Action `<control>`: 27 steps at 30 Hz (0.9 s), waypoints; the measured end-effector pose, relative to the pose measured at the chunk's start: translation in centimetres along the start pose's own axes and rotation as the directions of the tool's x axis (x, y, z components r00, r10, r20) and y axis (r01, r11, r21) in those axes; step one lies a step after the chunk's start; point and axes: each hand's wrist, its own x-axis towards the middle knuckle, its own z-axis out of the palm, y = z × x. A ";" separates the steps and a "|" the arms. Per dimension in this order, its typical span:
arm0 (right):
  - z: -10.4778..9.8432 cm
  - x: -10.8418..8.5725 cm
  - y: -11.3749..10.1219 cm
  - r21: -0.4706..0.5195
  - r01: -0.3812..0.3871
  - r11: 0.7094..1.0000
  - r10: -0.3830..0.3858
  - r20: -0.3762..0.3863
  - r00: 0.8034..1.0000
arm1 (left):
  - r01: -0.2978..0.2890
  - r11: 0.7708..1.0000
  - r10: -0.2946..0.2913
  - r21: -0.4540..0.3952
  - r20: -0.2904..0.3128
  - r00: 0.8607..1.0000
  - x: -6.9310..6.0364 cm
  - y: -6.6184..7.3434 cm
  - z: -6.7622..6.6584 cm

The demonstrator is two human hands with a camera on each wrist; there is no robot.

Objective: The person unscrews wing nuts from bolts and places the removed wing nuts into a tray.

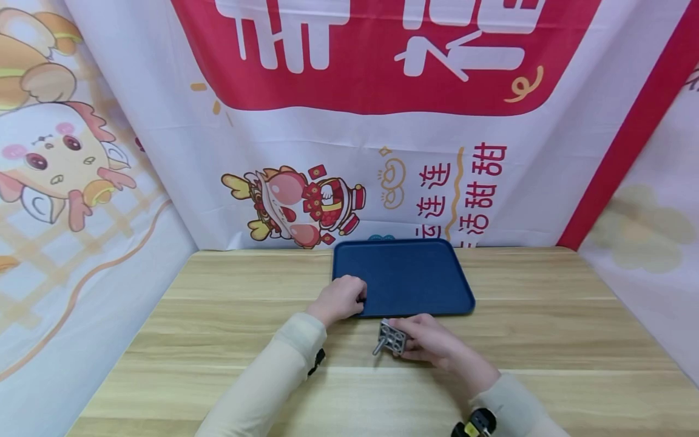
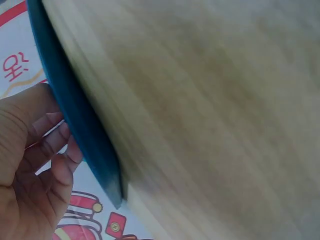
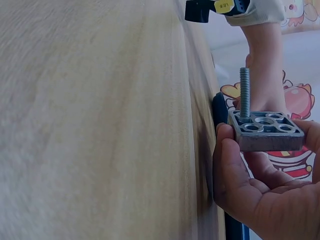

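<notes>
My right hand [image 1: 431, 340] pinches a square grey metal plate [image 3: 267, 129] by its edges, between thumb and fingers. Round holes pierce the plate, and a threaded bolt [image 3: 244, 92] sticks out through one corner. In the head view this bolt points down and to the left, above the table in front of the tray. My left hand [image 1: 341, 298] is at the front left corner of a blue tray [image 1: 404, 273], its fingers bent downward. The tray's rim hides its fingertips in the left wrist view, so anything between them cannot be made out.
The tray lies at the back of a wooden table [image 1: 246, 303], close to a printed cloth [image 1: 327, 139] hanging behind it. More printed cloth hangs at the left and right sides. Each wrist carries a dark strapped device [image 1: 475, 423].
</notes>
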 end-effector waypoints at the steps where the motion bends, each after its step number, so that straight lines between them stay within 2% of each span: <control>1: 0.0 0.0 0.0 -0.001 0.002 1.000 -0.002 0.004 1.000 | -0.005 1.000 0.005 0.006 0.000 1.000 0.0 -0.1 0.1; 4: 0.1 0.2 0.1 -0.001 0.003 1.000 -0.003 0.012 1.000 | -0.023 0.999 0.023 0.034 -0.008 1.000 -0.1 -0.2 0.2; 7: 0.2 0.2 0.1 0.003 0.006 1.000 -0.007 0.032 0.999 | -0.055 0.998 0.056 0.044 -0.028 0.998 -1.0 0.1 -0.1; 12: 0.1 0.2 0.1 0.021 0.005 1.000 -0.006 0.070 0.998 | -0.141 0.990 0.140 -0.002 -0.046 0.989 -4.3 1.2 -1.1; 15: 0.1 0.2 0.0 0.043 -0.002 0.999 -0.002 0.084 0.996 | -0.206 0.978 0.204 -0.037 -0.055 0.977 -6.4 1.9 -1.7; 18: 0.1 0.3 0.0 0.086 -0.021 0.996 0.013 0.093 0.996 | -0.252 0.965 0.248 -0.069 -0.056 0.967 -7.8 2.5 -1.9; 22: 0.3 0.3 0.1 0.141 -0.038 0.989 0.023 0.108 0.994 | -0.298 0.951 0.293 -0.084 -0.074 0.953 -8.6 2.9 -1.6; 27: 0.6 0.5 0.1 0.168 -0.058 0.984 0.034 0.139 0.990 | -0.333 0.943 0.328 -0.010 -0.159 0.931 -9.1 3.0 -0.9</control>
